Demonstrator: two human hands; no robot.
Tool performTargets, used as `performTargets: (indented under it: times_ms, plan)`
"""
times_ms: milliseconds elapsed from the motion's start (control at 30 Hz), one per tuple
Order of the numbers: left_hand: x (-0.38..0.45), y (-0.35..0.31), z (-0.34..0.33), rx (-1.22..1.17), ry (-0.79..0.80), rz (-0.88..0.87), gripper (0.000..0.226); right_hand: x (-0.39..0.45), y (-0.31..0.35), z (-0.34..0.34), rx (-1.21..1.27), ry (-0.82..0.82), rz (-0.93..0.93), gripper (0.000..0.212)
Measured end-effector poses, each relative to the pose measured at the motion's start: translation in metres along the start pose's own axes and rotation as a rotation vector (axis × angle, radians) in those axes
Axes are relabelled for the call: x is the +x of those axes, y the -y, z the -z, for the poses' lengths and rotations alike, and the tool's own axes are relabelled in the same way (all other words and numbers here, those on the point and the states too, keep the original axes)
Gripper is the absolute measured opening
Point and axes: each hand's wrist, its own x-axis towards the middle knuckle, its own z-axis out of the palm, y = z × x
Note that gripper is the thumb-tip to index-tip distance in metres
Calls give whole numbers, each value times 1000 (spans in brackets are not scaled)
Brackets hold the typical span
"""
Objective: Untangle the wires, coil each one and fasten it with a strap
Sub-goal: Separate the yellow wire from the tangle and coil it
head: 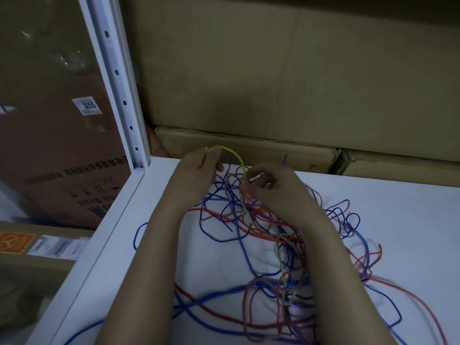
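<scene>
Now both forearms reach over the white shelf [373, 207] toward its back edge. Left hand [199, 170] pinches the yellow wire [239, 159] end, raised; right hand [271, 185] grips it lower, above the red-and-blue tangle [273, 245] mid-shelf.

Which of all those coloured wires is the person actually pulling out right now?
The yellow wire. It alone is lifted clear, arching between the left hand and right hand; the blue and red wires lie tangled on the table.
</scene>
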Motion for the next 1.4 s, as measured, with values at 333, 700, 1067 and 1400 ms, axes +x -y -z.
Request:
performTargets:
  times_ms: [333, 700, 1067, 1400]
  plan:
    - [-1, -7, 3, -51, -58, -30, 44, -24, -6, -3, -469, 180, 17, 21]
    - [-2, -26, -2, -363, 137, 111, 50, -2, 18, -17, 369, -160, -96, 23]
    - [1, -41, 5, -1098, 14, 141, 35, -10, 9, -38, -311, 203, 58, 30]
    - [-2, -7, 4, -18, 109, -51, 23, -30, 0, -25, -263, -20, 387, 24]
